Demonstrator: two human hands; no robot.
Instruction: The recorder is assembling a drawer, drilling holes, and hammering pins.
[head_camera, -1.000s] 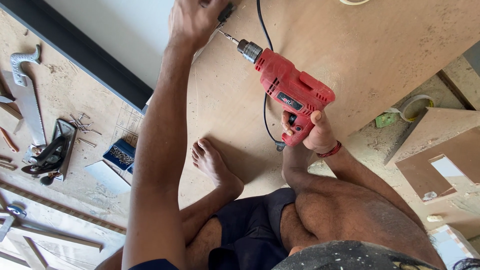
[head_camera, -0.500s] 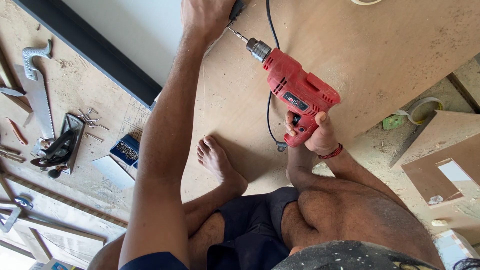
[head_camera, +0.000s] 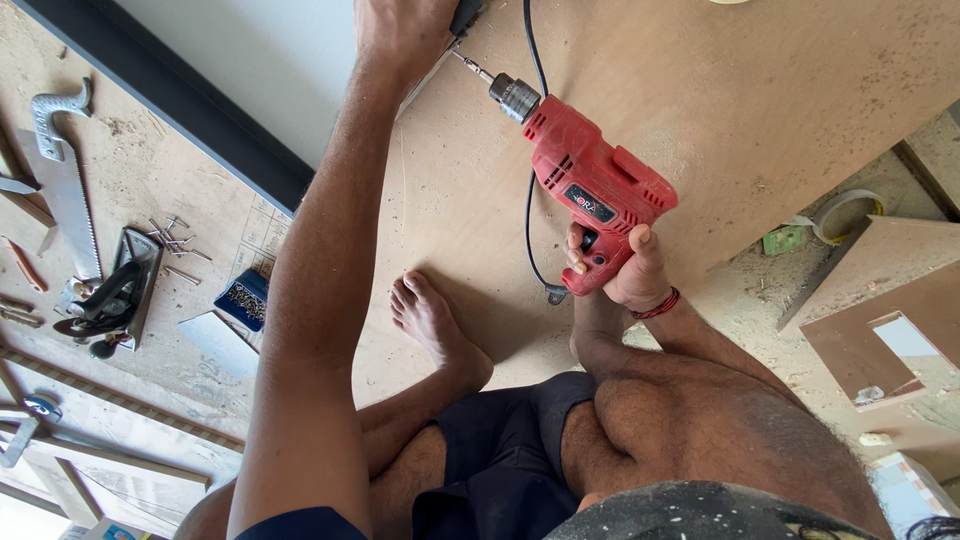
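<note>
1. The red electric drill lay tilted over the plywood sheet, its chuck and bit aimed up and to the left toward the sheet's edge at the top of the view.
2. The right hand gripped the drill's handle, fingers wrapped tight around it, with a red band at the wrist.
3. The bit's tip met a small dark piece at the sheet's edge, just beside the left hand.
4. The left hand pressed down at that edge; its fingers ran out of the frame, so whether they were spread or pinching something could not be told.
5. The black power cord ran from the top of the view, passed behind the drill and looped down to the handle's foot.
6. A bare foot rested on the plywood between the two arms, below the drill.
7. Left of the sheet lay a white panel with a dark frame along its edge.
8. Further left, on the dusty floor, lay a hand saw, a hand plane, loose nails and a small blue box of screws.
9. To the right, well apart from the drill, lay a roll of tape, a small green scrap and cut wooden boards.
</note>
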